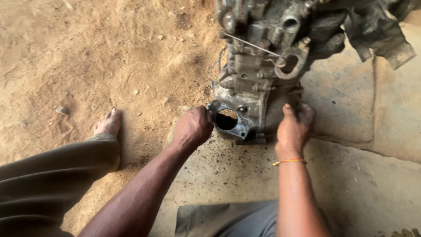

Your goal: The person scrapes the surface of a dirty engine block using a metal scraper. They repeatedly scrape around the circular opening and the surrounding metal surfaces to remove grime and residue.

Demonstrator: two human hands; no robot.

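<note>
Outdoor ground: sandy dirt (pixel 87 57) left, cracked concrete slab (pixel 368 175) right. One greasy engine block (pixel 263 74) sits on the slab edge. Left hand (pixel 193 127) closed on its round flanged housing (pixel 228 120); right hand (pixel 294 127) fingers curled, gripping the block's lower side. One bare foot (pixel 108 125) on the dirt.

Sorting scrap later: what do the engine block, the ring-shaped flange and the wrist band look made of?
Engine block: likely cast metal, dull grey, grimy, rough.
Flange: the same cast look, darker, oily.
Wrist band: probably thread, orange, thin.
</note>
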